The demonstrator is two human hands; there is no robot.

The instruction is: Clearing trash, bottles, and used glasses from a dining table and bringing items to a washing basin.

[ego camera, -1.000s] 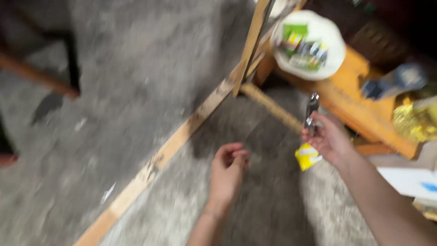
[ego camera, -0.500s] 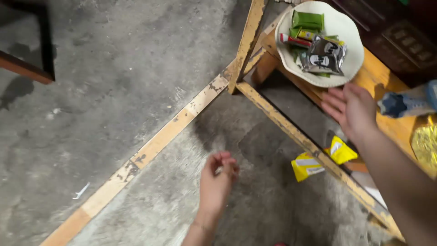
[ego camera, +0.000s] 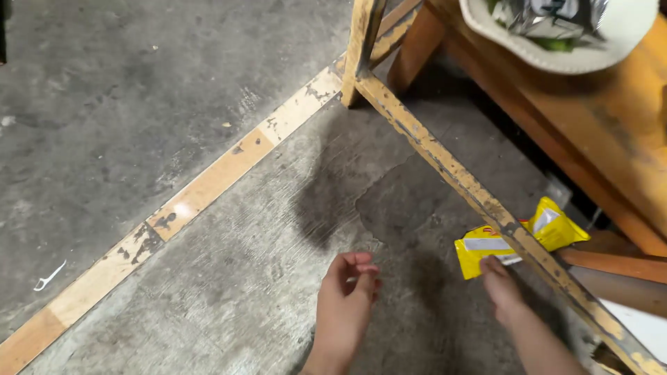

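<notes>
The right hand (ego camera: 501, 286) reaches down to the floor (ego camera: 139, 90) and its fingertips touch the near edge of a yellow packet (ego camera: 486, 248). The fingers lie close together on the packet edge, but I cannot tell if they already pinch it. The packet lies flat on the floor, half under a worn wooden rail (ego camera: 479, 194) that runs from the upper middle down to the lower right corner. The other end of the packet (ego camera: 556, 226) shows on the far side of the rail.

The left hand (ego camera: 347, 298) hangs over the floor just left of the right hand, apart from it. Its fingers are curled loosely with the tips near the thumb, and I see nothing in it.

A pale wooden strip (ego camera: 208, 184) is set in the floor and goes from the lower left to the leg (ego camera: 361, 48) of the wooden frame. Left of this strip the floor is wide and open, with only a small white scrap (ego camera: 48, 278) on it. Between the strip and the rail there is a triangle of bare concrete where both hands are.

On the orange wooden surface (ego camera: 611, 132) at the upper right stands a pale bowl (ego camera: 577, 62), cut by the picture edge. Inside it are a silver wrapper (ego camera: 549, 14) and something green (ego camera: 556, 43).
</notes>
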